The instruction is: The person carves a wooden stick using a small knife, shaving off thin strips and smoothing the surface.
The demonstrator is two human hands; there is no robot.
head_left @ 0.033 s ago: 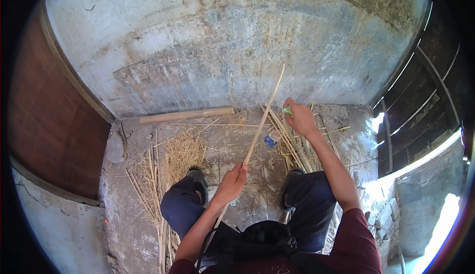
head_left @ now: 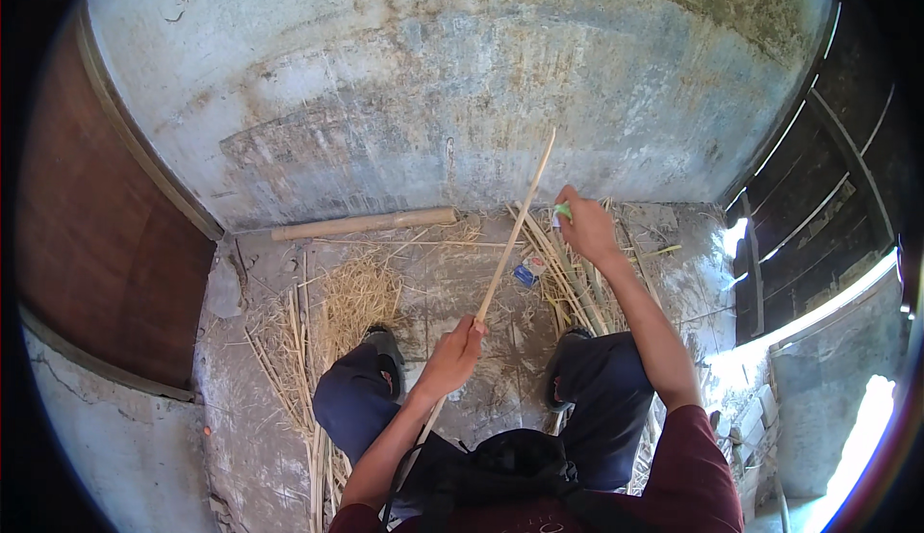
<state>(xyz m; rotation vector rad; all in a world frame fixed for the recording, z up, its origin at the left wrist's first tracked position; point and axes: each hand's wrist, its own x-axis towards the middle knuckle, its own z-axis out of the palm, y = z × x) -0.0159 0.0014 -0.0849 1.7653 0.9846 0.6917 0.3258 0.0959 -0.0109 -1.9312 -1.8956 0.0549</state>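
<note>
My left hand (head_left: 450, 360) is closed around a long, pale bamboo strip (head_left: 515, 241). The strip slants up and away to the right, and its lower end runs back beneath my left forearm. To the right of the strip's upper half, my right hand (head_left: 585, 228) is closed on a small green tool (head_left: 563, 210). A light-coloured part shows below the green; its exact kind is hard to make out. A gap separates the tool from the strip.
A heap of shavings (head_left: 358, 287) lies by my left foot, with thin strips (head_left: 294, 340) beside it. More split strips (head_left: 575, 292) lie ahead of my right foot, near a blue packet (head_left: 524, 275). A bamboo pole (head_left: 366, 224) rests along the stained wall (head_left: 462, 80).
My right hand has turned slightly, and more of the green tool shows. The bamboo strip's tip has shifted a little; my left hand stays in place.
</note>
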